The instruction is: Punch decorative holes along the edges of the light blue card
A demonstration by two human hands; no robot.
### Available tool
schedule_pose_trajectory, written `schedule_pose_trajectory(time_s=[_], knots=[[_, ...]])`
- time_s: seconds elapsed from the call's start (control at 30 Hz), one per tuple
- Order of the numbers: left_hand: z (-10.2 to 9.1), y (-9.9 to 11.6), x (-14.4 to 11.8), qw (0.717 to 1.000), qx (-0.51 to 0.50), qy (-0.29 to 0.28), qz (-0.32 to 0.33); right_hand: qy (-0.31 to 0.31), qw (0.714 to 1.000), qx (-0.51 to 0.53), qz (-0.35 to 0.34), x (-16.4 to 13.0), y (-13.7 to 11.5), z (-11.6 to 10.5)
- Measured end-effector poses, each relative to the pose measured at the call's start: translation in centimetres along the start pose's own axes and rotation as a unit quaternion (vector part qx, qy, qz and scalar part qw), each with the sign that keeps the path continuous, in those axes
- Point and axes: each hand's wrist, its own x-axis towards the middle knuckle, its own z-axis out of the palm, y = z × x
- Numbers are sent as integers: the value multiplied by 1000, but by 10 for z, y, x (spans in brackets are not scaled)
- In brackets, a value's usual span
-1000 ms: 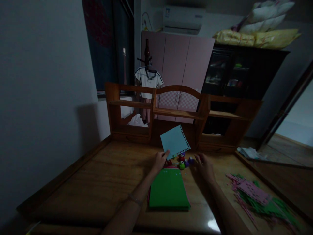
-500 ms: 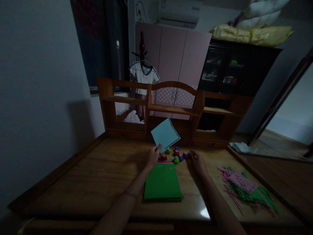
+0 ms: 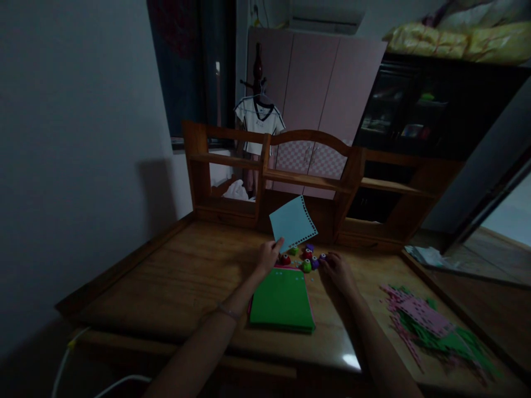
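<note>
On the wooden tabletop (image 3: 174, 276) lies a green paper stack (image 3: 282, 298). Above it the left hand (image 3: 269, 255) pinches a blue sheet (image 3: 292, 222) upright by its corner. The right hand (image 3: 337, 271), fingers curled, touches small punches (image 3: 309, 258); picking one seems next.

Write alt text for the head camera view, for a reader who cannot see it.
In a dim room, the left hand holds up a light blue sheet with a punched edge over a wooden desk, while the right hand rests by small coloured paper punches. A green paper stack lies between the arms, with punched pink and green sheets at the right.
</note>
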Motion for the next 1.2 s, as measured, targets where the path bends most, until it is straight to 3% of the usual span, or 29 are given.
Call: schedule_pose_trajectory(time_s=[0.2,0.53,1.2], knots=[[1,-2,0,1000,10,-9,12,3,1000,-13,-19,0,7,4],[-1,1,-2,1000,10,-13,7,17,999,-7,-34,-3,-1,1],[-2,7,-4,998,53,-20,31,26,999,-6,-27,-3,2,5]])
